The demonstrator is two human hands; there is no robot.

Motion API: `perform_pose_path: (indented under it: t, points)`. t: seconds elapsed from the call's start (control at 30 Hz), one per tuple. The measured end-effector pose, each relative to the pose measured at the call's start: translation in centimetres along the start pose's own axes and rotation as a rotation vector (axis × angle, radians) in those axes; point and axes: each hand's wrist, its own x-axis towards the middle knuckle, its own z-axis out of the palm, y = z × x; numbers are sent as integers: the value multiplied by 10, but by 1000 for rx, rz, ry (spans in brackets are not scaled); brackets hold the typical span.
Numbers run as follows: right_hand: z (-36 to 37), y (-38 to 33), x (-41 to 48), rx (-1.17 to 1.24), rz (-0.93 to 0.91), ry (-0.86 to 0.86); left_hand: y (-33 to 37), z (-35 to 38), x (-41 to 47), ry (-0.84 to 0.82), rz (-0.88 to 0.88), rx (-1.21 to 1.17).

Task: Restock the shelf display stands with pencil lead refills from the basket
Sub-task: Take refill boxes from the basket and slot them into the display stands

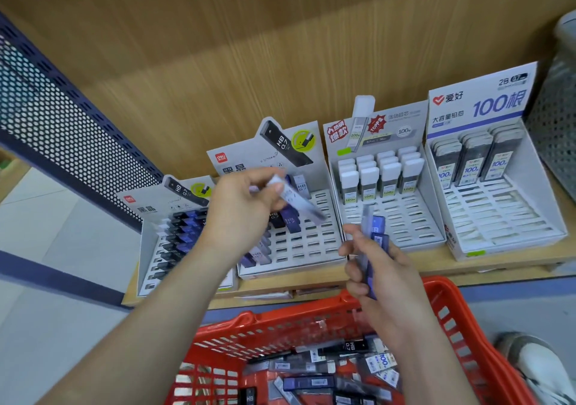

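Note:
My left hand [241, 209] pinches one lead refill case [299, 200], blurred, above the second display stand [299, 242], whose rows are partly filled with blue and grey cases. Lower and to the right, my right hand [377, 275] grips a small bunch of blue refill cases [375, 242] upright, above the red basket [448, 305]. Several loose refill cases [311, 383] lie in the basket's bottom. A first stand [174, 233] at the left holds black and blue cases.
Two more stands sit to the right on the wooden shelf [405, 267]: one with white-capped refills [383, 173], one marked 100 with grey packs [467, 161]. A perforated dark panel [62, 124] bounds the left. A mesh bin [554, 124] stands far right. A shoe [536, 364] shows beside the basket.

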Motion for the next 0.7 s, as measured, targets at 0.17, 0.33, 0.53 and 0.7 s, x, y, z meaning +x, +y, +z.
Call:
perform_pose_path:
  t: [0.17, 0.33, 0.53, 0.7]
  points:
    - [-3, 0, 0, 125, -5, -8, -5, 16, 47, 68, 213, 363]
    - [-3, 0, 1, 153, 14, -1, -20, 30, 59, -8, 278, 559]
    - [-7, -1, 1, 186, 50, 14, -24, 30, 62, -55, 347, 655]
    - [-6, -1, -1, 152, 72, 9, -32, 32, 67, -142, 394, 738]
